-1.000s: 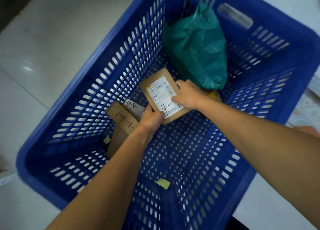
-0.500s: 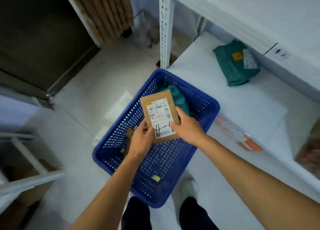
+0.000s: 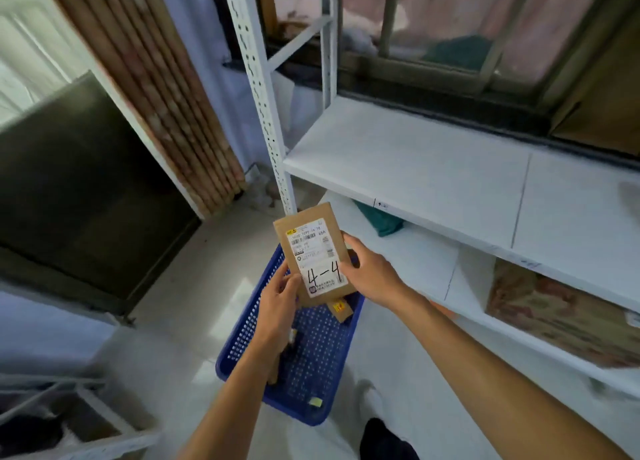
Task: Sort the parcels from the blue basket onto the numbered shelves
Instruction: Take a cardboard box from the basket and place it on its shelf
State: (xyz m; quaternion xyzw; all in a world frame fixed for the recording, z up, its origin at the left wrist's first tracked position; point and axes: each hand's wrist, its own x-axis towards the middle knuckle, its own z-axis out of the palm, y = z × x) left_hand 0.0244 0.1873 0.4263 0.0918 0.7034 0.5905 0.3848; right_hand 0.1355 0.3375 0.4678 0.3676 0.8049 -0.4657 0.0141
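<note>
Centrally in the frame, both hands hold a brown cardboard parcel [image 3: 313, 251] upright above the blue basket [image 3: 311, 366], its label marked "4-4" facing the camera. Left hand [image 3: 280, 303] fingers close on the lower left edge; right hand [image 3: 370, 274] fingers clasp the right edge. White shelves [image 3: 415, 168] fill the right of the frame, where a green parcel [image 3: 379, 219] lies on the lower shelf.
</note>
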